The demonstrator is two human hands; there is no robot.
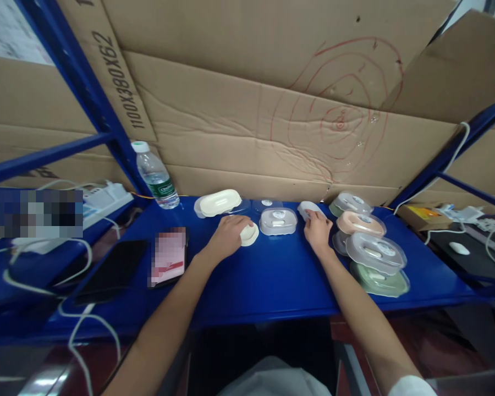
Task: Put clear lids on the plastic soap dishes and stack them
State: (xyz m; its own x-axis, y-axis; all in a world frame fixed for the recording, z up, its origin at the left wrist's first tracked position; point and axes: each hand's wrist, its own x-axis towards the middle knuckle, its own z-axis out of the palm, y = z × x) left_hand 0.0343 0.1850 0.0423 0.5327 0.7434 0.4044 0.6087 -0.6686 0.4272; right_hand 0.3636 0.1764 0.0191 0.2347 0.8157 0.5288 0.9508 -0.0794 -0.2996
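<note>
Head view. Blue counter (272,280) set in a blue metal rack, backed by creased cardboard sheets (247,115) with red circles scribbled on one. At the back left stands a water bottle (155,176). Near it a cream box (218,202) lies on its clear lid. A clear lidded box (278,221) sits mid-counter between the two hands. To the right, a stack of boxes (371,242) in green, pink and clear, overlapping.

Left hand (227,235) lies palm down on a cream lid (249,234), fingers curled over its edge and gripping it; most of the lid is covered. Right hand (317,228) reaches to a small white piece (307,208), fingers closed on its near end; what the piece is cannot be made out.

Left of the arms: a dark phone (111,272) and a blurred-out card (168,256). White cables (86,324) trail off the counter's left end. A power strip (103,199) and a blurred patch sit on the neighbouring shelf. Far right, another surface with cables and a white mouse-like object (459,248), partly cut off.
</note>
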